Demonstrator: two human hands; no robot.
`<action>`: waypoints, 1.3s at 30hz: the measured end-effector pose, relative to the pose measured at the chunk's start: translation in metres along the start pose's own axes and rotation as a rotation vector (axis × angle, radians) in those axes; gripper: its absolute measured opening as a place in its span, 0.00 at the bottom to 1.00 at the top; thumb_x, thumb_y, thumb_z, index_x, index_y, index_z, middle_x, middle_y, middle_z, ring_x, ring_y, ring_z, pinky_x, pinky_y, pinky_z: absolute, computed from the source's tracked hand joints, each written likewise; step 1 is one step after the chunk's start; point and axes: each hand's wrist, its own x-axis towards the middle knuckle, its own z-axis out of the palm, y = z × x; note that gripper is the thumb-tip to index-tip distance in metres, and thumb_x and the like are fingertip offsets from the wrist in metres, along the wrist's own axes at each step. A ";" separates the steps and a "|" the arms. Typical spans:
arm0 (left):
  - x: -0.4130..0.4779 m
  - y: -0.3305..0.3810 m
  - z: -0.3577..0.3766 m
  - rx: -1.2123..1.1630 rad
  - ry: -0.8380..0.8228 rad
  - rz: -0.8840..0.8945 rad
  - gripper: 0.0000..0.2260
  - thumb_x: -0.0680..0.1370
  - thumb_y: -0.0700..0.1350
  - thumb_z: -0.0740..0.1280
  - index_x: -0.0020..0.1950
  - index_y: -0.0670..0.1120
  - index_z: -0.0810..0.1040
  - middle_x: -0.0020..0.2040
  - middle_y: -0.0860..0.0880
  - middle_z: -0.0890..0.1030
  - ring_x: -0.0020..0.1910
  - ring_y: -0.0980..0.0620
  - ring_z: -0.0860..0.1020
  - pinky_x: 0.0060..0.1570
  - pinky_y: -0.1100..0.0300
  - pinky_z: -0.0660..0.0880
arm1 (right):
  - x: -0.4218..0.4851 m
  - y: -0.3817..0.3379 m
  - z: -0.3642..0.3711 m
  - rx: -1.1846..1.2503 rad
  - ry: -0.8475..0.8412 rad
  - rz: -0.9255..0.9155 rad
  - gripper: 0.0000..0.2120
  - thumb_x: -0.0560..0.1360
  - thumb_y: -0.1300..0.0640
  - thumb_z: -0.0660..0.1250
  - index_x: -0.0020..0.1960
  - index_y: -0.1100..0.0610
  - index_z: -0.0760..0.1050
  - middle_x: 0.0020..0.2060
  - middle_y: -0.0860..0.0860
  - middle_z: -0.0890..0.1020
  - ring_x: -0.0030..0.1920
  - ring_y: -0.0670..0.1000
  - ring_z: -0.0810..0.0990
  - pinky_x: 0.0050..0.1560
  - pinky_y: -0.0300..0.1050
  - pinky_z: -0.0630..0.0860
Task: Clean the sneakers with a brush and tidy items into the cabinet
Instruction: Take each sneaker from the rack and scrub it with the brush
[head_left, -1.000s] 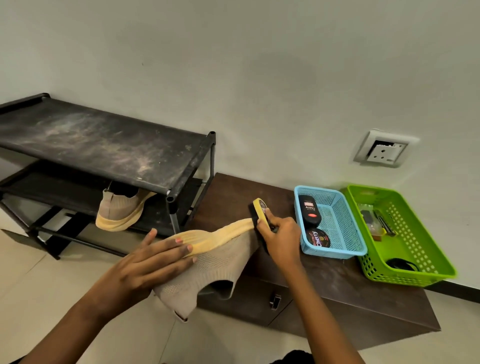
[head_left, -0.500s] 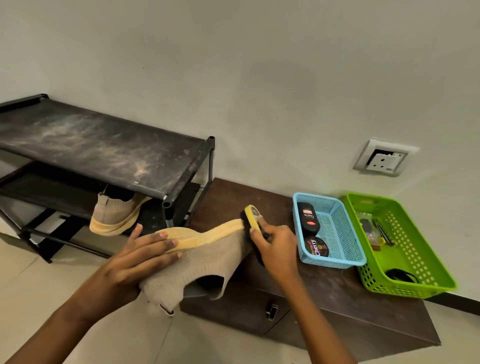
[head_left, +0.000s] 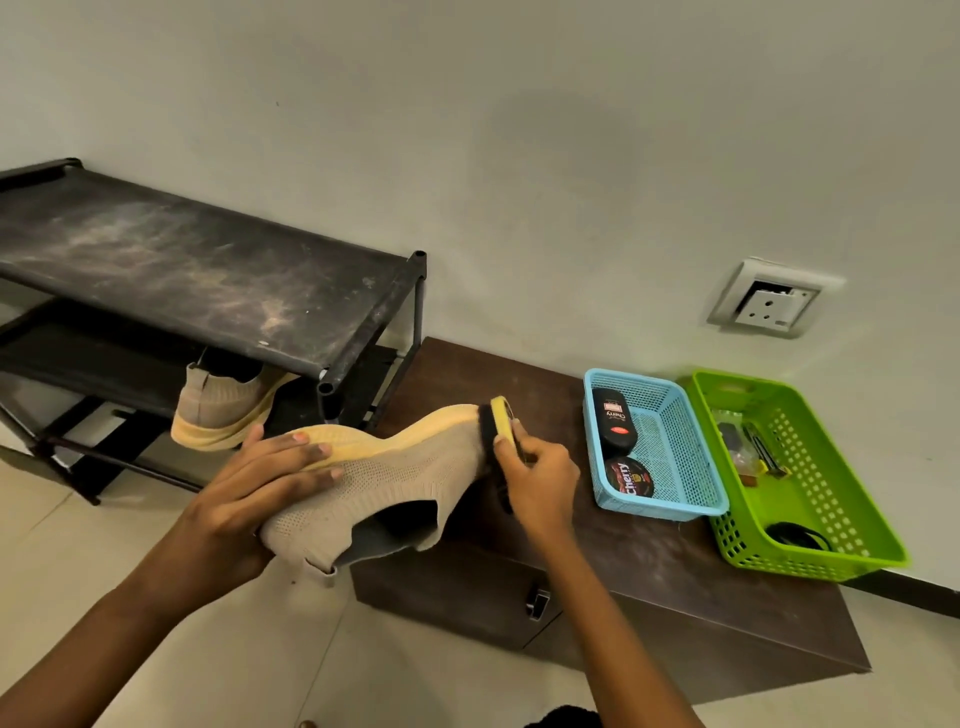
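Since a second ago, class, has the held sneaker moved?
Yes. The sneaker rose and shifted left, away from the cabinet handle, toward the shoe rack.

Beige sneaker (head_left: 395, 478) tilted sole-up, yellow-backed brush (head_left: 501, 415) against its toe, second sneaker (head_left: 218, 405) on rack (head_left: 208, 270)

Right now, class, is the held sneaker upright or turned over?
Turned over: the sneaker has its yellow sole uppermost and its opening facing down.
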 end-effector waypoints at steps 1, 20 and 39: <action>0.000 0.001 0.001 -0.011 -0.003 -0.010 0.16 0.78 0.52 0.62 0.62 0.46 0.74 0.63 0.48 0.73 0.69 0.52 0.67 0.71 0.44 0.59 | 0.002 0.006 0.000 0.007 0.046 0.100 0.12 0.74 0.53 0.68 0.48 0.61 0.83 0.30 0.52 0.80 0.29 0.40 0.69 0.30 0.38 0.66; -0.008 -0.016 -0.001 -0.277 -0.008 -0.607 0.38 0.50 0.58 0.78 0.59 0.58 0.72 0.60 0.70 0.71 0.61 0.69 0.69 0.54 0.70 0.70 | -0.034 -0.015 0.036 -0.115 -0.160 -0.390 0.10 0.75 0.54 0.67 0.52 0.58 0.81 0.32 0.48 0.74 0.34 0.44 0.71 0.35 0.31 0.65; -0.003 -0.015 0.007 -0.321 -0.079 -0.694 0.41 0.50 0.44 0.84 0.56 0.62 0.69 0.56 0.63 0.73 0.56 0.70 0.71 0.49 0.70 0.69 | -0.032 0.031 0.038 -0.154 0.103 -0.136 0.24 0.74 0.42 0.60 0.60 0.59 0.78 0.33 0.53 0.69 0.35 0.50 0.68 0.37 0.39 0.61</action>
